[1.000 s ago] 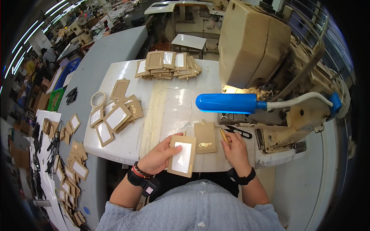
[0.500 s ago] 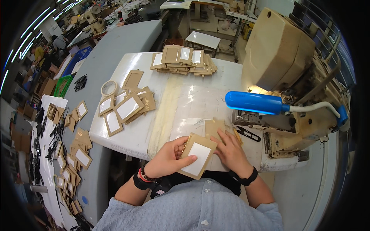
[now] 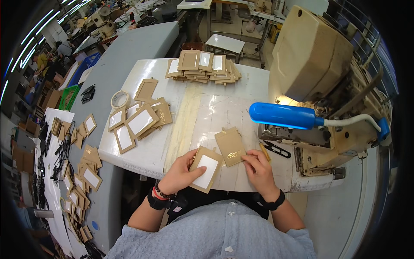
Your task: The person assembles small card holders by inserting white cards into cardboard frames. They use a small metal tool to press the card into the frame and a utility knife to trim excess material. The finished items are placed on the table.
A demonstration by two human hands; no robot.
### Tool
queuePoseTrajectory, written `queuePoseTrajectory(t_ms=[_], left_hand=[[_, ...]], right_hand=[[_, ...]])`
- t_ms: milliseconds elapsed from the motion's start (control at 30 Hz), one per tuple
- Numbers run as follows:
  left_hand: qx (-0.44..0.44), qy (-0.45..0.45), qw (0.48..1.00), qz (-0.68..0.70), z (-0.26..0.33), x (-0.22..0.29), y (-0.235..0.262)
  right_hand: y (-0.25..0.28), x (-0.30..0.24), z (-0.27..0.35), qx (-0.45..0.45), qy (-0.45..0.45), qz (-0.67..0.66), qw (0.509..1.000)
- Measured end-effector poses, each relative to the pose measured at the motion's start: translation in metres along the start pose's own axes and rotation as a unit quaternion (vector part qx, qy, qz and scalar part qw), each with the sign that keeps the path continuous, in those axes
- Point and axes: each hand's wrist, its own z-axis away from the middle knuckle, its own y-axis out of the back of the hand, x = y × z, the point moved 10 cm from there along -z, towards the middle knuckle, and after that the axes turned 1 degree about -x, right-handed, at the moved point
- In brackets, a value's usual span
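Observation:
My left hand [image 3: 177, 176] is closed on a tan card holder [image 3: 206, 166] with a white window, its thumb lying across the window. A bit of gold chain shows by those fingers. To the right is a second tan card holder [image 3: 228, 142], its gold-lettered side up. My right hand [image 3: 261, 173] pinches this one at its lower right corner, over the white table by the near edge. The two holders are close together, the left one partly nearer to me.
A stack of card holders [image 3: 205, 69] lies at the back of the table [image 3: 142, 166]; a looser pile [image 3: 142, 121] is at left beside a tape roll [image 3: 119, 99]. On the right stand a sewing machine [image 3: 310, 56], a blue lamp [image 3: 282, 115] and black thread snips [image 3: 276, 149].
The holder in my left hand has moved left, off the second one. My right hand has gone from lying on the lettered holder to pinching its corner, and that holder is now tilted and uncovered.

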Motion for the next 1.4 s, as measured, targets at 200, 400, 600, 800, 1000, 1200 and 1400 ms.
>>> queuePoseTrajectory(t_ms=[200,400,600,800,1000,1200,1400], left_hand=[[0.032,0.013,0.999,-0.024,-0.007,-0.016,0.015],[0.061,-0.044,0.996,-0.057,-0.012,-0.021,0.022],[0.182,-0.092,0.95,-0.237,-0.008,-0.001,0.045],[0.296,-0.261,0.812,-0.431,0.013,0.056,0.026],[0.166,-0.328,0.891,-0.266,0.027,0.08,-0.008],[0.118,-0.323,0.928,-0.145,0.036,0.054,-0.013],[0.438,-0.276,0.856,-0.011,0.141,0.029,0.143]], right_hand=[[0.008,-0.009,-0.015,0.033,-0.052,0.047,0.997],[-0.016,0.016,-0.028,-0.006,-0.141,0.055,0.988],[-0.019,0.031,-0.027,-0.073,-0.213,-0.049,0.973],[-0.005,0.025,-0.004,0.0,-0.158,-0.166,0.973],[0.001,-0.03,-0.016,-0.016,-0.078,-0.186,0.979],[-0.018,-0.045,-0.01,-0.057,-0.114,-0.235,0.964],[-0.003,-0.014,0.002,-0.06,-0.047,-0.115,0.991]])
